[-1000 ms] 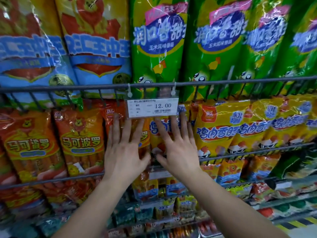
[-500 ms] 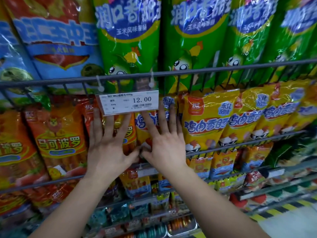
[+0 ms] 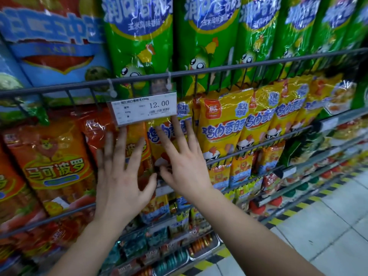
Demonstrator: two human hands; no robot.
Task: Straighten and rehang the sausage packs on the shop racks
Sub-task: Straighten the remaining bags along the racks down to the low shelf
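Observation:
Sausage packs hang in rows on wire racks. My left hand (image 3: 121, 176) lies flat with spread fingers on an orange pack (image 3: 137, 152) just below the white price tag (image 3: 144, 110). My right hand (image 3: 183, 162) presses with straight spread fingers on the yellow pack (image 3: 159, 136) beside it. Neither hand grips anything. More orange packs (image 3: 55, 166) hang to the left. Other yellow packs (image 3: 221, 124) continue to the right. Tall green packs (image 3: 139, 36) and blue packs (image 3: 51, 42) fill the row above.
A grey wire rail (image 3: 239, 65) crosses above the hands and carries the price tag. Lower rails (image 3: 278, 136) hold smaller packs (image 3: 239, 172). At the bottom right are a tiled floor (image 3: 328, 226) and a yellow-black striped edge (image 3: 288, 212).
The view has swung left and closer to the rack. Both hands stay flat on the packs under the price tag, with the fingers a little lower on them.

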